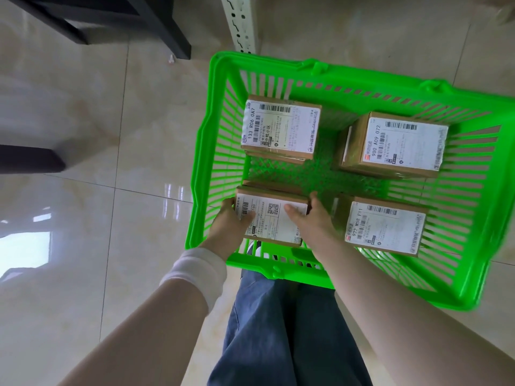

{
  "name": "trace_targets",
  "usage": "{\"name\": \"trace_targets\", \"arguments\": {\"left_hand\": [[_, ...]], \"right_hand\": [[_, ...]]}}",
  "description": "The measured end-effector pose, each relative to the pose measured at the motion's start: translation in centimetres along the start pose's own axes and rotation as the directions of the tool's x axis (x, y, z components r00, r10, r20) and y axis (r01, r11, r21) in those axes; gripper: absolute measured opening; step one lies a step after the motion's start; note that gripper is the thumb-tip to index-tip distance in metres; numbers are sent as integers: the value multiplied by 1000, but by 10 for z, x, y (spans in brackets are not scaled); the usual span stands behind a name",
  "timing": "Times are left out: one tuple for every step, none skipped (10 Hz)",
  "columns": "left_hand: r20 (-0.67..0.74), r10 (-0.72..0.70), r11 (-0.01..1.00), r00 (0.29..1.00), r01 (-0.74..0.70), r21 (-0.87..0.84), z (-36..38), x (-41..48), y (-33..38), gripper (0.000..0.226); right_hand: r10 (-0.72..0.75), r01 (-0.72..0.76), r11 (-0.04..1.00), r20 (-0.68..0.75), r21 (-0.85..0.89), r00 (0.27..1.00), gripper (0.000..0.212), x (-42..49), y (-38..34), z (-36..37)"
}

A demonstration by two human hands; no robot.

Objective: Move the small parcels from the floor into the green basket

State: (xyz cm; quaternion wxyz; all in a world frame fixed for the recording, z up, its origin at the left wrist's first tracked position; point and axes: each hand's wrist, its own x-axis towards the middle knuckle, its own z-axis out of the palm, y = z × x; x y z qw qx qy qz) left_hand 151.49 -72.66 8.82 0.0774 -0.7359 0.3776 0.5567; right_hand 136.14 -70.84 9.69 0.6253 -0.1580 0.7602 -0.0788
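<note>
A green slatted plastic basket (206, 151) stands on the tiled floor in front of me. Three small cardboard parcels with white shipping labels lie inside it: one at the far left (281, 129), one at the far right (395, 146) and one at the near right (384, 227). A further small labelled parcel (274, 218) is in the near left corner of the basket, held between both hands. My left hand (231, 229) grips its left side, and my right hand (312, 221) grips its right side with the thumb on the label.
A white perforated metal upright (239, 23) stands just behind the basket. Dark furniture legs (167, 29) are at the upper left, and another dark shape (30, 160) is at the left edge. My legs in blue jeans (278, 330) are below the basket. A white wristband is on my left wrist.
</note>
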Motion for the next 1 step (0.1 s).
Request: {"name": "trace_targets", "arguments": {"left_hand": [[-77,-75,985,994,62,-162,0,-10,10,63]], "right_hand": [[13,-11,999,-58,31,998,83,-8,-7,-1]]}}
